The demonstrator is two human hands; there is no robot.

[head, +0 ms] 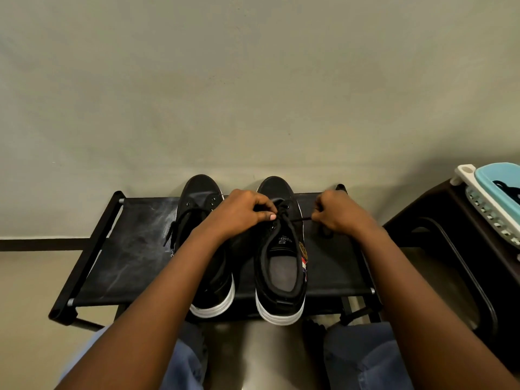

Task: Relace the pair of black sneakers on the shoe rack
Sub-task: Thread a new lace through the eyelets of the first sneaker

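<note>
Two black sneakers with white soles stand side by side on the black shoe rack (132, 249), toes toward the wall. My left hand (242, 212) lies over the right sneaker (281, 257) and pinches its black lace (299, 219) at the eyelets. To the right of that shoe, my right hand (336, 212) grips the lace's end and holds it stretched taut sideways. The left sneaker (198, 204) is partly hidden under my left forearm, and its lace hangs loose down its left side.
A dark stool or side table (439, 220) stands at the right with a white and light-blue basket (484, 192) on it. The grey wall is just behind the rack. My knees in blue jeans are below the rack's front edge.
</note>
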